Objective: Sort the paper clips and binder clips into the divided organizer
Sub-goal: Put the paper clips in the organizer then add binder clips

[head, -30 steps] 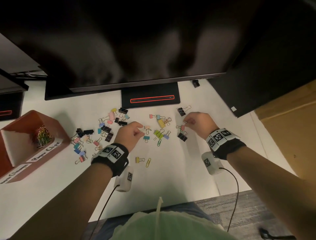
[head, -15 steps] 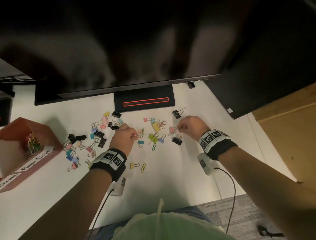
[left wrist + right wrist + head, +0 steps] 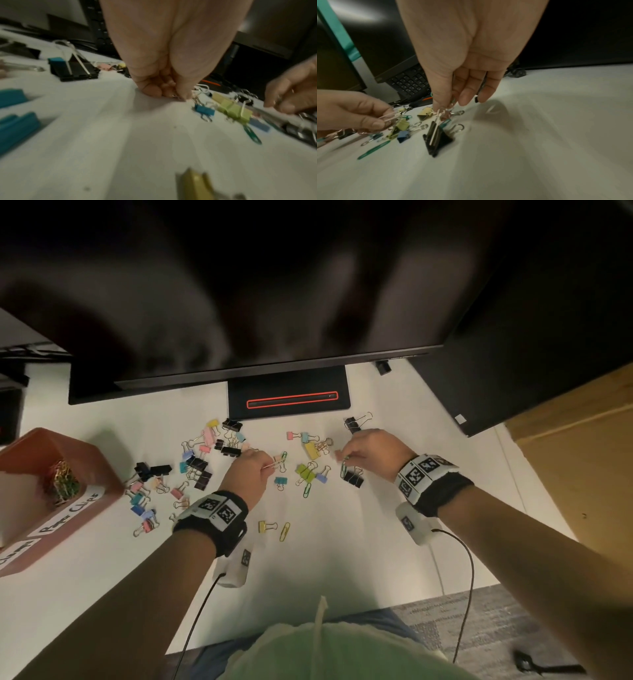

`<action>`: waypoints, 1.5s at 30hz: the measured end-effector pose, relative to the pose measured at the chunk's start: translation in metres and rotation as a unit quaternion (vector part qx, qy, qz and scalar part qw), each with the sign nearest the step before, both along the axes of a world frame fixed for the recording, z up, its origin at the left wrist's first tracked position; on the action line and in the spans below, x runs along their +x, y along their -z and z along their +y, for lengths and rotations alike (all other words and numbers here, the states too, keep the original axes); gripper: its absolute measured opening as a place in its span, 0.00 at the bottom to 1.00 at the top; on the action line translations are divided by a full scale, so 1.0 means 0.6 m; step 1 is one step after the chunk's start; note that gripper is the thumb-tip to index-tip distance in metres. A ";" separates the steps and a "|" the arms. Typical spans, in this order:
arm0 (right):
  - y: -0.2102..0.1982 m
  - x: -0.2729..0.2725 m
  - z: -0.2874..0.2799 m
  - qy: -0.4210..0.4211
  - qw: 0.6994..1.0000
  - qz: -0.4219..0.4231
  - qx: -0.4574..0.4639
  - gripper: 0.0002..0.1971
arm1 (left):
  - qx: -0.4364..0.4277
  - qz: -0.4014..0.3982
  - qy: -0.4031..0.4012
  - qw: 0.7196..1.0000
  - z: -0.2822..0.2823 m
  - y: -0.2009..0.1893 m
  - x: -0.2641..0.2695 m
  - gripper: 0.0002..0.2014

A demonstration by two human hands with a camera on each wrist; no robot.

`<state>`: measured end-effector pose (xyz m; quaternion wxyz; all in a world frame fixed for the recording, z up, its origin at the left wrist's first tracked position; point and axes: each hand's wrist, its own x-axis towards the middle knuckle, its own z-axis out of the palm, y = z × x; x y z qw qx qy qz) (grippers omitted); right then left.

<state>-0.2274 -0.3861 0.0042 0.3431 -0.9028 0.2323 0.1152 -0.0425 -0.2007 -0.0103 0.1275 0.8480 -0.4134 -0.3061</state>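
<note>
Left hand (image 3: 251, 470) with fingers curled, pinching a small bunch of paper clips (image 3: 279, 462) at the fingertips, low over the white counter (image 3: 342, 542); same pinch seen from the left wrist view, knuckles nearly touching the surface. Right hand (image 3: 368, 453) also curled, pinching paper clips, one of them green (image 3: 343, 469) and hanging down just beside a black binder clip (image 3: 354, 478); a second ago pinching only a pink piece higher up, now holding lower and nearer to that black clip. Compared with one second ago, both hands closer together and a little more toward the middle of the pile, the left one now showing the clips sticking out to the right. Around the hands, scattered binder clips (image 3: 202, 460) in pink, blue, yellow, green and black, most of them left of the left hand, some between the two hands, unchanged in position. Nearer to the body, a yellow binder clip (image 3: 265, 525) and a yellow paper clip (image 3: 284, 531) lying apart from the rest, not moved. Far left on the counter, the red divided organizer (image 3: 92, 470), with a heap of coloured paper clips (image 3: 63, 482) in the compartment labelled for paper clips; other compartment mostly out of view. Behind all, a dark monitor (image 3: 274, 302) with its stand base (image 3: 289, 402).
</note>
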 end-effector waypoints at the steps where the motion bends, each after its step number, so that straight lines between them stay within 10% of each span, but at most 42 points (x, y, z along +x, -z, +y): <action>1: -0.002 0.010 0.002 -0.019 1.000 0.012 -0.002 0.08 | -0.012 0.016 -0.003 1.000 0.003 -0.005 0.004 0.09; 13: -0.006 0.007 -0.001 -0.098 0.988 0.107 -0.046 0.06 | -0.063 0.096 0.044 0.992 0.018 -0.045 -0.077 0.21; 32: 0.001 0.046 0.114 -0.121 0.987 0.094 -0.044 0.09 | 0.007 0.086 0.056 0.995 0.096 -0.053 -0.063 0.13; 45: 0.009 0.009 0.145 -0.076 0.994 0.072 -0.042 0.08 | 0.053 -0.067 0.101 0.991 0.121 -0.013 -0.117 0.12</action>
